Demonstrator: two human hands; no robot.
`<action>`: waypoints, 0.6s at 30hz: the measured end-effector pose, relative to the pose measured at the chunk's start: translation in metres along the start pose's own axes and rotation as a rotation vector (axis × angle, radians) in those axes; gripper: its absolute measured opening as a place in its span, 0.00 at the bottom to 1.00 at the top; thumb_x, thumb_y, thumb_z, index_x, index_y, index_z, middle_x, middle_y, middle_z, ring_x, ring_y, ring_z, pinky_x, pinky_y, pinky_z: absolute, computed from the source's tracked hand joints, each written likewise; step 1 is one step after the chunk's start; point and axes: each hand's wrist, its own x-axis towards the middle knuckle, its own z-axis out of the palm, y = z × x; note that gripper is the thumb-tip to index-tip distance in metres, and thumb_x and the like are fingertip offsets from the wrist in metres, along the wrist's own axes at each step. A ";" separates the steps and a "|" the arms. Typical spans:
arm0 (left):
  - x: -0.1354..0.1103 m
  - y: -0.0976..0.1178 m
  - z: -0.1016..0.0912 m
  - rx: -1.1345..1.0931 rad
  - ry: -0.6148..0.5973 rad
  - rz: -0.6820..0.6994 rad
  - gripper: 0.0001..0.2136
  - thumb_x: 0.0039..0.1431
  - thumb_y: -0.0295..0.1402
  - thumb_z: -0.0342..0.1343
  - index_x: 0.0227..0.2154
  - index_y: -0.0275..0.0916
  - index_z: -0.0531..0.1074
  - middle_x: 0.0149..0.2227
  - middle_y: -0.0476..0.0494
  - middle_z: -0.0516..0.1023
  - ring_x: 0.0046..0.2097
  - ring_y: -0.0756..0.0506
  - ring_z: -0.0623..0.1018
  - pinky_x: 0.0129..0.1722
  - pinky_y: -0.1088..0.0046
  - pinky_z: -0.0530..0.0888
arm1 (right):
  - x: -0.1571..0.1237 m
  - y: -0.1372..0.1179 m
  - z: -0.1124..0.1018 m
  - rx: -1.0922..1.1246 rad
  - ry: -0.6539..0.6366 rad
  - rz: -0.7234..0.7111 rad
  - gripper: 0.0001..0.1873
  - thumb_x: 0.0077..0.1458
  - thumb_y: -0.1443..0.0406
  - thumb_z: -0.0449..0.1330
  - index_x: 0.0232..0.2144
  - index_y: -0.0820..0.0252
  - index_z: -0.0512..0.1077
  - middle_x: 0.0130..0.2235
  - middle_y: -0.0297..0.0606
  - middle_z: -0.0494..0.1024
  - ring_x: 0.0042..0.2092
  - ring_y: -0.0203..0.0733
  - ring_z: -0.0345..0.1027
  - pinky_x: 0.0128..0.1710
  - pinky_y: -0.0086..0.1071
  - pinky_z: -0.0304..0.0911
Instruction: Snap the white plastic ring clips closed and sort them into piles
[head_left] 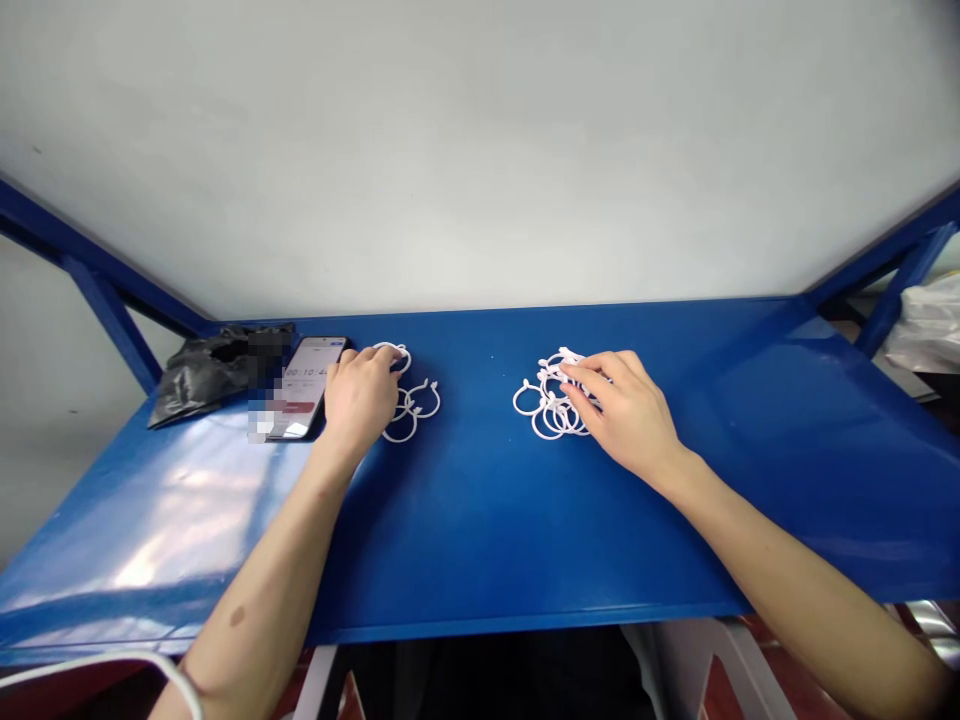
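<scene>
My left hand (pixel 363 396) is bent over a small left group of white plastic rings (pixel 426 413), its fingers closed at one ring (pixel 405 358) at the group's far side. The hand covers part of that group. Thin and round, the rings have small knobbed ends, and some look open. To the right, a denser heap of the same rings (pixel 551 418) lies on the blue table. My right hand (pixel 628 408) reaches into this heap from the right, thumb and forefinger drawn together at a ring near the top. Its fingers hide some of the heap.
A phone (pixel 305 390) showing a running timer lies left of my left hand, beside a crumpled black plastic bag (pixel 210 375). The blue table (pixel 480 530) meets a pale wall behind. Blue metal braces (pixel 112 320) flank it, and a white cable (pixel 112 657) crosses the lower left.
</scene>
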 end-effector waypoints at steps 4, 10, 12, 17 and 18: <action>-0.002 0.006 -0.003 0.006 0.008 0.023 0.15 0.64 0.32 0.50 0.50 0.39 0.75 0.47 0.35 0.81 0.51 0.29 0.73 0.45 0.53 0.67 | 0.000 -0.005 -0.001 0.034 0.008 -0.026 0.10 0.65 0.66 0.60 0.47 0.61 0.77 0.42 0.43 0.79 0.43 0.48 0.68 0.41 0.40 0.71; -0.007 0.013 -0.008 -0.041 0.045 0.020 0.11 0.63 0.30 0.53 0.46 0.40 0.75 0.42 0.38 0.83 0.49 0.32 0.74 0.45 0.56 0.65 | -0.001 -0.009 -0.001 0.080 0.035 -0.059 0.10 0.62 0.67 0.63 0.46 0.62 0.78 0.41 0.43 0.80 0.43 0.47 0.68 0.41 0.40 0.71; -0.009 0.016 -0.010 -0.048 0.084 0.021 0.09 0.63 0.30 0.54 0.44 0.40 0.76 0.42 0.39 0.83 0.48 0.32 0.74 0.44 0.57 0.65 | 0.000 -0.010 0.000 0.085 0.037 -0.068 0.10 0.62 0.67 0.64 0.46 0.62 0.78 0.41 0.43 0.80 0.43 0.47 0.69 0.40 0.40 0.71; -0.019 0.034 -0.016 -0.189 0.235 0.098 0.06 0.64 0.31 0.56 0.41 0.40 0.76 0.40 0.40 0.83 0.45 0.36 0.75 0.43 0.58 0.66 | -0.001 -0.016 -0.001 0.131 0.058 -0.102 0.09 0.61 0.69 0.64 0.45 0.61 0.78 0.41 0.43 0.80 0.43 0.47 0.69 0.42 0.41 0.71; -0.023 0.039 -0.018 -0.267 0.249 0.123 0.05 0.64 0.31 0.57 0.41 0.41 0.77 0.39 0.41 0.83 0.44 0.37 0.76 0.44 0.59 0.66 | -0.002 -0.017 -0.002 0.147 0.064 -0.112 0.09 0.61 0.69 0.64 0.45 0.61 0.77 0.41 0.43 0.80 0.43 0.47 0.69 0.42 0.42 0.71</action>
